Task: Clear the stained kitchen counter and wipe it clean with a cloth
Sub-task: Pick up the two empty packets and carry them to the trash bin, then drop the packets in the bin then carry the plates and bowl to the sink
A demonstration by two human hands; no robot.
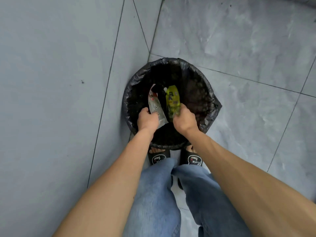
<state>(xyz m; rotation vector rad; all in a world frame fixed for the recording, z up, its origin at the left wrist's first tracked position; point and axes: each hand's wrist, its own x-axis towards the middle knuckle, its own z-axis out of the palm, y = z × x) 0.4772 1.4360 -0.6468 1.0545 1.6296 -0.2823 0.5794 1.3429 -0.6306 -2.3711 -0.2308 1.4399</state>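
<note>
Pouches being binned: left hand (147, 119) fingers clamping white pouch (156, 106), right hand (185, 119) fingers clamping green pouch (173, 100), both hanging over lined bin (209, 106) for dropping. Worktop out of view.

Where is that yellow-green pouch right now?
The yellow-green pouch is in the right hand, held over the black-lined bin, right beside the white packet.
</note>
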